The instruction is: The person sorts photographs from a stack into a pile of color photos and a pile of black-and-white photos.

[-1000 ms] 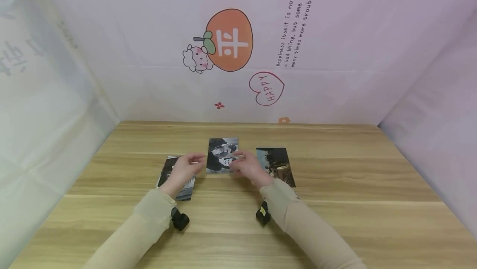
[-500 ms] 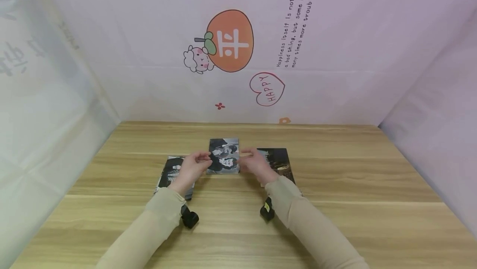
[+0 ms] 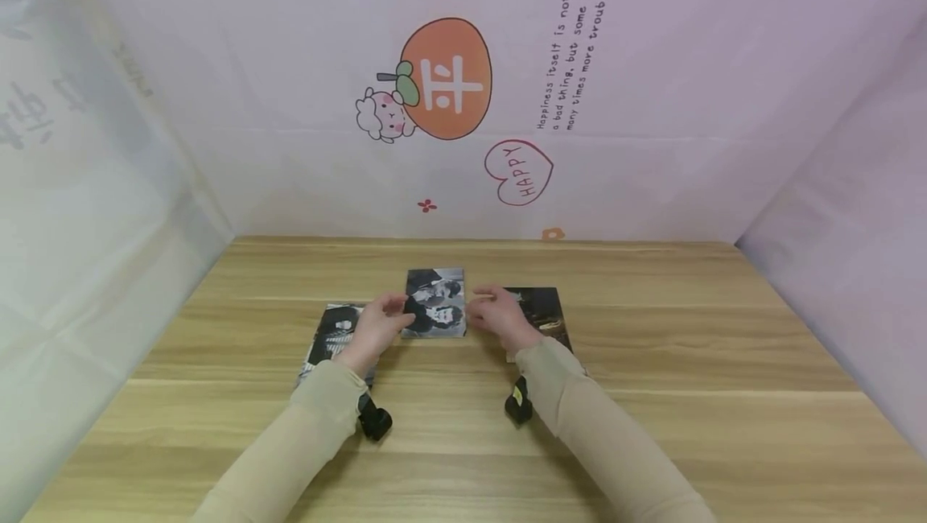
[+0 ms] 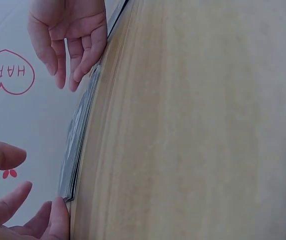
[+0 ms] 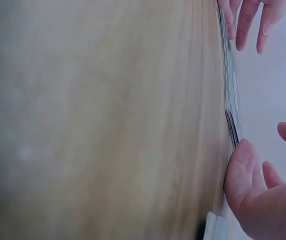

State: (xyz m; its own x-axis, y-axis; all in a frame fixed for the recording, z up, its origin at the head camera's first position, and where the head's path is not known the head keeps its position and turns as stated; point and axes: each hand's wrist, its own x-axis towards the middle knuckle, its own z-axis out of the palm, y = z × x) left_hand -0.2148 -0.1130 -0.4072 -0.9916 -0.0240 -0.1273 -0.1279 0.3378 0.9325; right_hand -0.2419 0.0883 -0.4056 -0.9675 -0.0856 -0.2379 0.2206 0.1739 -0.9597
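A stack of black-and-white photo cards (image 3: 438, 302) lies flat in the middle at the back of the table; its layered edges (image 4: 79, 142) show in the left wrist view. My left hand (image 3: 376, 328) is at the stack's left edge, fingertips touching it, fingers loosely bent and thumb apart. On the other side my right hand (image 3: 505, 320) hovers close by the right edge, its fingers relaxed; contact there cannot be told. Neither hand grips anything. Partly under the left hand lies another black-and-white card (image 3: 335, 334). A dark coloured picture card (image 3: 545, 310) is partly hidden by the right hand.
The wooden table (image 3: 449, 475) runs back to a white printed curtain (image 3: 637, 185), with more white curtain at both sides. Black wrist cameras (image 3: 375, 420) hang below the sleeves. In the right wrist view a small pale block-like thing (image 5: 216, 227) shows at the bottom.
My left hand has come right to the middle stack's left edge. My right hand has drawn back right, off the stack's face to beside its edge. The stack has barely shifted.
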